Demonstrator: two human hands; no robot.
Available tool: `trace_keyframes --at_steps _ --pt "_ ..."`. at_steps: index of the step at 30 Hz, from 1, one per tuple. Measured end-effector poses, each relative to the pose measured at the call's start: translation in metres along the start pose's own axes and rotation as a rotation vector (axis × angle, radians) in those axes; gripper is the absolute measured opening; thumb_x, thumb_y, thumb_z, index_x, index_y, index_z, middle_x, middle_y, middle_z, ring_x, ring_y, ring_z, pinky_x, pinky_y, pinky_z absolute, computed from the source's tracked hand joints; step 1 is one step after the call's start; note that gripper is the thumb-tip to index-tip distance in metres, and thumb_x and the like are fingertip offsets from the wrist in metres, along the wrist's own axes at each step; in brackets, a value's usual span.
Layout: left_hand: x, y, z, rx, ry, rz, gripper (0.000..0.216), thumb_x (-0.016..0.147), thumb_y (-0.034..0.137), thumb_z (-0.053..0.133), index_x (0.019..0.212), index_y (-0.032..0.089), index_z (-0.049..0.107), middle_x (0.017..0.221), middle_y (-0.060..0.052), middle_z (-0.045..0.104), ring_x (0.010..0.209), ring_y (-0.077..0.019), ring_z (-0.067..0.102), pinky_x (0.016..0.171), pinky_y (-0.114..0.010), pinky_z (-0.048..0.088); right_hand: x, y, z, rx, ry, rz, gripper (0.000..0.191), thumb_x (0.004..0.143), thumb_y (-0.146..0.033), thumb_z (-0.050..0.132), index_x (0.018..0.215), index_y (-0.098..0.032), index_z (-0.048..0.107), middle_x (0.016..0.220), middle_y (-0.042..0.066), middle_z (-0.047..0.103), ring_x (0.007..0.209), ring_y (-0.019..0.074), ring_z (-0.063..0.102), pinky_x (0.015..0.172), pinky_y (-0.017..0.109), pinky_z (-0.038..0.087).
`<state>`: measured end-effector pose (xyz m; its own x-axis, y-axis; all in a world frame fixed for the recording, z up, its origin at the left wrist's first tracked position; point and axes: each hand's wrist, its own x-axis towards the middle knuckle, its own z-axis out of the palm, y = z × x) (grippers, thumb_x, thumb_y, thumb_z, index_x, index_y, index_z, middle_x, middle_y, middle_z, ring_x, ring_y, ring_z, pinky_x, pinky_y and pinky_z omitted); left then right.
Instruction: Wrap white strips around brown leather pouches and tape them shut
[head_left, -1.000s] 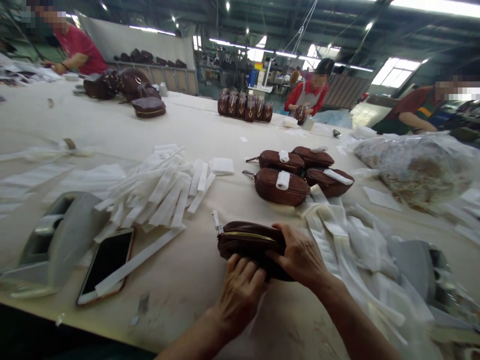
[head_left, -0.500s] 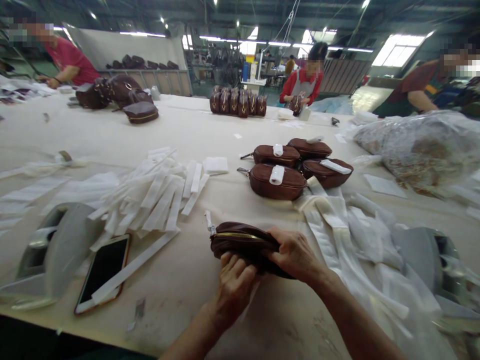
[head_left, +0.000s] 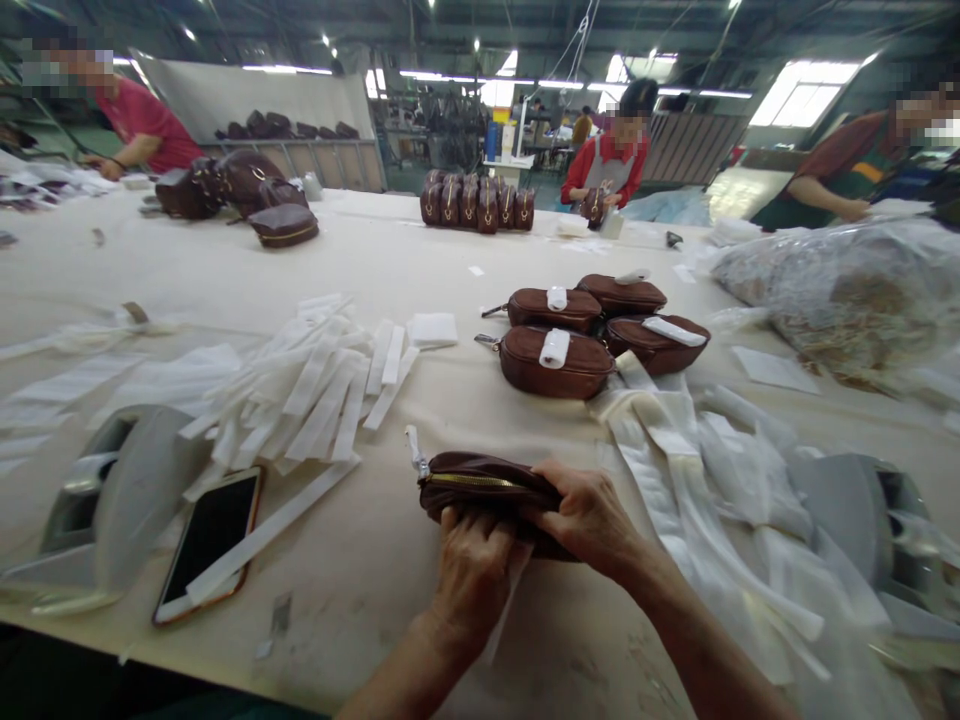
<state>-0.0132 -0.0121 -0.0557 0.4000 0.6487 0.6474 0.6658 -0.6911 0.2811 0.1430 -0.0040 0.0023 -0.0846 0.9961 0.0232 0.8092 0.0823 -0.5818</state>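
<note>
A dark brown leather pouch [head_left: 480, 487] with a gold zipper is held above the table in front of me. My right hand [head_left: 596, 520] grips its right end, thumb at the near side and fingers over the top. My left hand [head_left: 480, 565] is closed against the pouch's near lower side, the fingertips partly hidden by it. A thin white strip [head_left: 508, 608] hangs beside my left hand; which hand holds it I cannot tell. The zipper pull [head_left: 415, 452] at the pouch's left end is wrapped in white. Several finished-looking brown pouches [head_left: 556, 362] stand beyond, some with white wraps.
White strips [head_left: 322, 385] lie heaped at left, near a phone [head_left: 210, 545] and a grey tape dispenser [head_left: 124, 500]. On the right are white wrapping pieces [head_left: 682, 480], another dispenser [head_left: 847, 520] and a plastic-wrapped bundle [head_left: 862, 300]. People work across the table, near a row of bags [head_left: 476, 203].
The pouch has tilted and dropped slightly, with both hands still on it. More of the white strip shows below my left hand. The co-worker at right has moved an arm.
</note>
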Motion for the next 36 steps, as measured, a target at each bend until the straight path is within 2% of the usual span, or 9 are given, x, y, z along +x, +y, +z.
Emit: trace_keyframes --at_steps 5,10,20,25,29,32,33,35,36 --pt "-0.005 -0.001 0.004 -0.071 0.092 0.06 0.014 0.081 0.018 0.057 0.068 0.016 0.056 0.066 -0.003 0.059 0.068 -0.0171 0.053 0.069 -0.033 0.035 -0.001 0.002 -0.001 0.029 0.004 0.024 0.017 0.07 -0.028 0.061 0.085 -0.021 0.064 0.067 -0.001 0.065 0.062 0.0149 0.058 0.059 0.024 0.037" --pt "-0.006 -0.002 0.006 -0.056 0.133 0.066 0.013 0.081 0.017 0.057 0.068 0.015 0.057 0.066 -0.002 0.059 0.068 -0.0167 0.052 0.07 -0.032 0.035 -0.003 0.002 0.0 0.045 -0.005 0.018 0.018 0.07 -0.027 0.06 0.086 -0.021 0.064 0.071 0.001 0.067 0.066 0.0158 0.059 0.06 0.024 0.038" --pt "0.003 -0.001 0.007 -0.033 0.09 0.057 0.016 0.086 0.023 0.05 0.075 0.016 0.06 0.068 -0.003 0.061 0.07 -0.0171 0.055 0.07 -0.032 0.034 -0.003 0.0 0.003 0.045 -0.003 0.03 0.014 0.07 -0.027 0.058 0.081 -0.02 0.063 0.066 0.0 0.064 0.063 0.0156 0.058 0.059 0.024 0.037" --pt "0.004 -0.004 0.006 -0.033 0.059 0.044 0.02 0.085 0.024 0.05 0.068 0.015 0.057 0.067 -0.002 0.06 0.071 -0.0174 0.054 0.07 -0.032 0.034 -0.001 -0.002 0.0 0.062 -0.021 0.065 0.016 0.069 -0.029 0.059 0.081 -0.02 0.063 0.066 -0.001 0.064 0.065 0.0164 0.058 0.06 0.024 0.037" --pt "0.012 -0.015 -0.012 -0.136 -0.024 0.136 0.019 0.083 0.025 0.055 0.066 0.016 0.055 0.064 0.0 0.057 0.067 -0.0144 0.052 0.071 -0.031 0.037 -0.005 -0.011 -0.007 0.137 -0.02 0.17 0.019 0.071 -0.036 0.057 0.08 -0.021 0.063 0.066 -0.001 0.063 0.067 0.0173 0.058 0.061 0.025 0.038" --pt "0.008 -0.018 -0.035 -0.146 -0.06 0.258 0.009 0.082 0.024 0.058 0.083 0.016 0.06 0.085 -0.003 0.065 0.088 -0.0175 0.056 0.088 -0.035 0.036 -0.016 -0.023 -0.008 0.15 -0.076 0.195 0.018 0.07 -0.035 0.056 0.081 -0.021 0.06 0.067 -0.001 0.062 0.064 0.0164 0.056 0.059 0.025 0.037" --pt "0.003 -0.016 -0.043 -0.114 -0.046 0.266 0.011 0.082 0.023 0.057 0.09 0.016 0.06 0.093 -0.005 0.065 0.095 -0.0195 0.054 0.091 -0.037 0.035 -0.021 -0.027 -0.007 0.12 -0.092 0.196 0.017 0.07 -0.034 0.056 0.08 -0.02 0.058 0.067 -0.001 0.061 0.063 0.0161 0.055 0.058 0.025 0.036" --pt "-0.016 -0.008 -0.056 -0.049 0.011 0.198 0.015 0.082 0.017 0.054 0.097 0.015 0.059 0.094 -0.008 0.065 0.095 -0.0211 0.054 0.087 -0.036 0.037 -0.028 -0.035 -0.002 0.048 -0.102 0.204 0.016 0.07 -0.033 0.056 0.078 -0.019 0.056 0.069 0.001 0.06 0.062 0.0161 0.054 0.058 0.025 0.036" --pt "-0.026 -0.002 -0.06 -0.043 0.038 0.132 0.013 0.082 0.014 0.054 0.093 0.014 0.059 0.086 -0.007 0.065 0.086 -0.0198 0.056 0.079 -0.033 0.04 -0.031 -0.038 0.0 0.023 -0.099 0.212 0.016 0.071 -0.033 0.054 0.079 -0.019 0.055 0.071 0.002 0.061 0.064 0.0165 0.054 0.06 0.026 0.036"
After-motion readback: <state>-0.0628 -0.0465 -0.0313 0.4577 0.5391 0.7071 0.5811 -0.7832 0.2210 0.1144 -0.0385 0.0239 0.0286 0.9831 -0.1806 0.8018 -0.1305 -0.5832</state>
